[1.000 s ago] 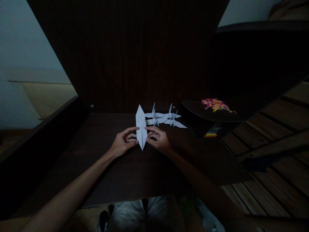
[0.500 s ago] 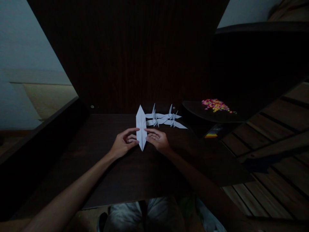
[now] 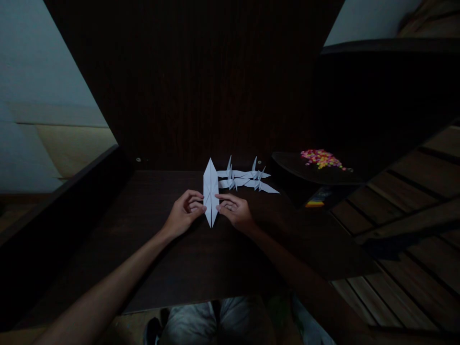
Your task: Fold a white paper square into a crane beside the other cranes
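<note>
A folded piece of white paper [image 3: 211, 184], long and pointed at both ends, stands between my two hands over the dark desk. A slit runs down the middle of its lower half. My left hand [image 3: 185, 209] pinches its left edge with curled fingers and thumb. On the opposite edge, my right hand [image 3: 234, 210] grips it between index finger and thumb. Just beyond my right hand, several white origami cranes [image 3: 257, 176] lie in two rows with wings overlapping; the folded paper hides part of their left ends.
A small shelf [image 3: 287, 163] at the right bears a heap of pink, yellow and red small pieces [image 3: 321, 158]. Below it sits a dark item with a yellow-orange stripe [image 3: 315, 203]. A raised side board [image 3: 72, 201] borders the desk's left, and a tall dark panel [image 3: 201, 86] closes the back.
My left index finger has curled back from the paper's face to its left edge. The slit in the lower half looks slightly wider. My right hand holds nearly the same place.
</note>
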A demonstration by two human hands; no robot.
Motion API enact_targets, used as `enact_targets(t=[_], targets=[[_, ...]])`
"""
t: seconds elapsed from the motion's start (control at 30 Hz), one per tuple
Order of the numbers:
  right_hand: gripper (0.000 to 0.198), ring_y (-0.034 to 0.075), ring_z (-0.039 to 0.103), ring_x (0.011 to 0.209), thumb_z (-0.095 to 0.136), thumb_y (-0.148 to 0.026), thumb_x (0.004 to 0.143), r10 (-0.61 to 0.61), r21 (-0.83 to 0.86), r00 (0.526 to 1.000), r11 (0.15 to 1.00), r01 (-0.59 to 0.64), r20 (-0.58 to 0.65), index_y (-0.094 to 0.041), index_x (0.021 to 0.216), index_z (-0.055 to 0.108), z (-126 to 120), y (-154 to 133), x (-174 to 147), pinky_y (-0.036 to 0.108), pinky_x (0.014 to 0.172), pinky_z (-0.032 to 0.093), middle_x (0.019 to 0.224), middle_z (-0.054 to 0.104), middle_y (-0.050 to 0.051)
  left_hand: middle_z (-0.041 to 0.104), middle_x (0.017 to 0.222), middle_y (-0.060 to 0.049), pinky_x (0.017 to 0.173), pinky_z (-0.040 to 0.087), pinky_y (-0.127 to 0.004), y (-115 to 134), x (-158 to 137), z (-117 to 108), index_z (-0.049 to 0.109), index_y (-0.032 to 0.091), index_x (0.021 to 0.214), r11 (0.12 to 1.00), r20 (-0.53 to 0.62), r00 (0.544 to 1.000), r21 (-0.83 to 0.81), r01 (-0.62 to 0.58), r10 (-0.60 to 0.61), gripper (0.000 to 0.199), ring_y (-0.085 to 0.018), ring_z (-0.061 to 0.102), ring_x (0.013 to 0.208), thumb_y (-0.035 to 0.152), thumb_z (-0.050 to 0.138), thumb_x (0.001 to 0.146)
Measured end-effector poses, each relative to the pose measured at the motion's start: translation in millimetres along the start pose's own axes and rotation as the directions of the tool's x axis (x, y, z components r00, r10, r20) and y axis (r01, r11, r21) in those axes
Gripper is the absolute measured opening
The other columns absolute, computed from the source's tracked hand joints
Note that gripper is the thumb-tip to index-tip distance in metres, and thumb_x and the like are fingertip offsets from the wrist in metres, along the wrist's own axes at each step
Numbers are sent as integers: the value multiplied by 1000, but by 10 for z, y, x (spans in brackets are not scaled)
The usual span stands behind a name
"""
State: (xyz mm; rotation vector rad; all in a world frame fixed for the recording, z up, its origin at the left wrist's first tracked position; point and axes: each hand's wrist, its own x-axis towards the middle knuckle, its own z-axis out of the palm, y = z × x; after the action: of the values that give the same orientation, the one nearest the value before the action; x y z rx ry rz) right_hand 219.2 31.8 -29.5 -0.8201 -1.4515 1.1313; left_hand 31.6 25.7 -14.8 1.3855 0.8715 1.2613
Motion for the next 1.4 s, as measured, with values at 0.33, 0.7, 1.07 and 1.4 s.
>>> enact_targets(t=[0.33,0.7,1.07,1.4], targets=[[32,16,62,79,72,-28,69,20,7,997,1000,-19,-72,-17,98,70,-15,28,35,30,73,51,92,69,7,62,93,-4,69,53,-28,-5,4,-18,60,15,89,995,-19,1000,98,25,-23,30,-15,64,76,27,76,66],[29,15,59,72,68,-28,73,-40,-118,997,993,32,-65,-17,100,70,14,-13,8,29,68,49,88,69,7,62,82,2,66,49,-24,-3,-6,14,51,20,99,1000,-16,1000,-10,4,-5,42,-9,60,67,18,76,65],[34,15,60,74,70,-26,70,-11,-27,999,1000,10,-35,-17,103,68,-23,9,17,29,70,49,88,68,6,53,55,7,48,33,-19,50,-22,17,58,15,95,998,51,997,42,55,-57,35,-7,45,48,26,76,67],[36,13,59,62,69,-26,68,95,32,994,995,-93,-59,-18,102,63,-22,-26,49,27,61,49,69,64,-1,57,57,4,49,36,-20,102,-17,10,63,14,96,995,15,998,73,65,-66,37,-8,48,50,29,77,65]])
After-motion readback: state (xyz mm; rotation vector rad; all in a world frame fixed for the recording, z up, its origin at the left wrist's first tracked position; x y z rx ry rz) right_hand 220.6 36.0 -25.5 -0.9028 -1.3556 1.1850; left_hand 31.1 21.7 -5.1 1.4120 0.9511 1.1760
